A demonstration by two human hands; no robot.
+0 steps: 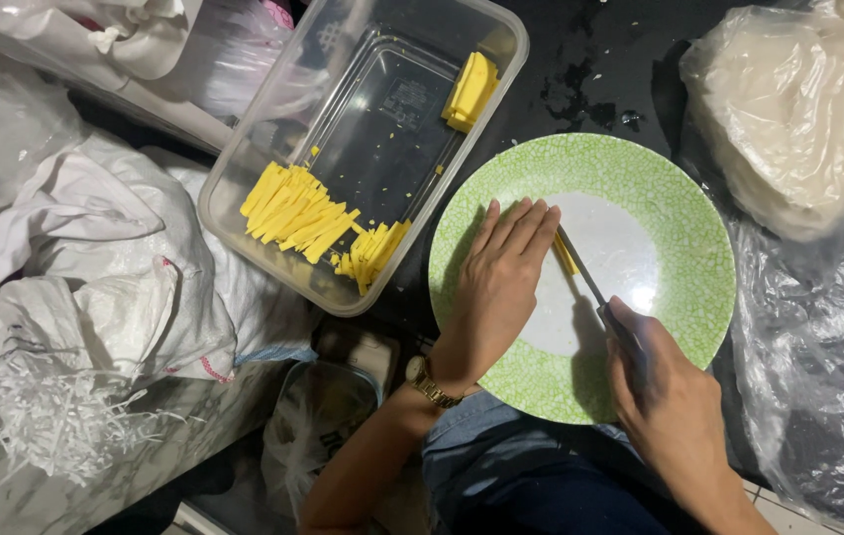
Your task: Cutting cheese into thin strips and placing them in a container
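Observation:
A green-rimmed white plate lies on a dark counter. My left hand lies flat on the plate, its fingers pressing down a yellow strip of food that shows beside the fingertips. My right hand grips the handle of a knife, whose blade rests against the yellow strip next to my left fingers. A gold wristwatch is on my left wrist.
A clear plastic container left of the plate holds several cut yellow sticks and a yellow block. White woven sacks lie at the left. A plastic bag of pale round sheets sits at the upper right.

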